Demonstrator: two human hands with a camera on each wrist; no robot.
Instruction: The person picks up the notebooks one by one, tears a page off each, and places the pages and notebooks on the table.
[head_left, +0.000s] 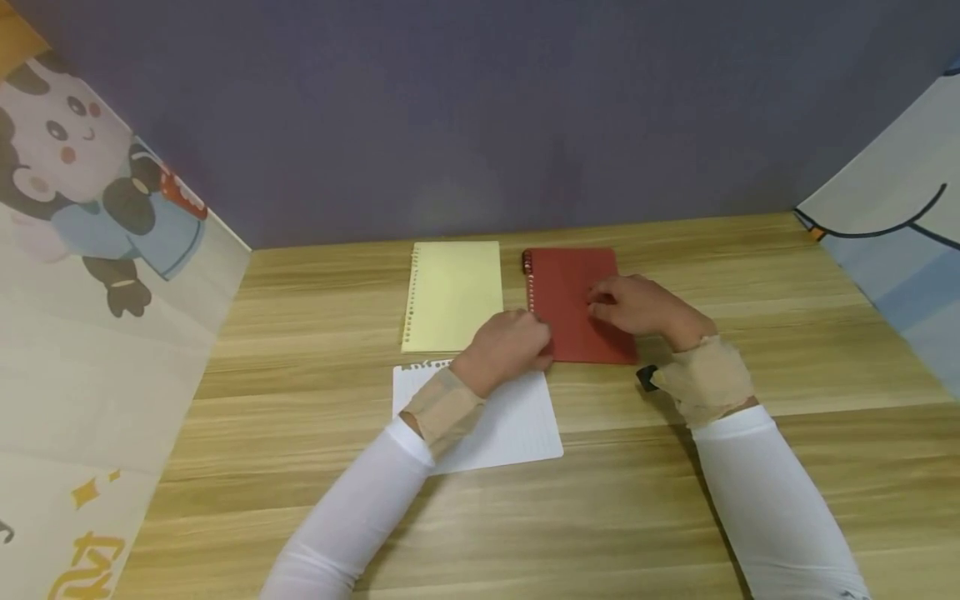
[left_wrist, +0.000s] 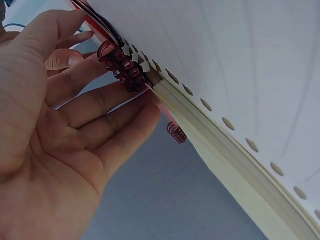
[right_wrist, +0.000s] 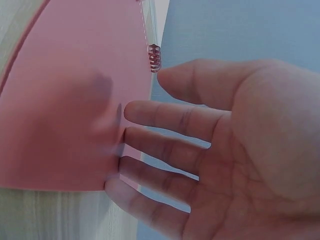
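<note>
A red loose-leaf notebook [head_left: 573,308] lies cover up, with short dark red binding rings [head_left: 527,262] at its upper left edge. My left hand [head_left: 506,346] is at its lower left corner. In the left wrist view, the left thumb and fingers [left_wrist: 70,75] hold that corner around another set of dark red rings [left_wrist: 122,67]. My right hand [head_left: 637,307] is over the right part of the cover. In the right wrist view, its fingers [right_wrist: 165,145] are loosely extended, tips right at the red cover [right_wrist: 65,115], holding nothing.
Left of the notebook lies a pale yellow punched pad [head_left: 453,292]. A white lined punched sheet [head_left: 502,425] lies in front of it, partly under my left forearm. A dark panel [head_left: 480,125] stands behind the wooden table [head_left: 300,333], with printed panels on both sides.
</note>
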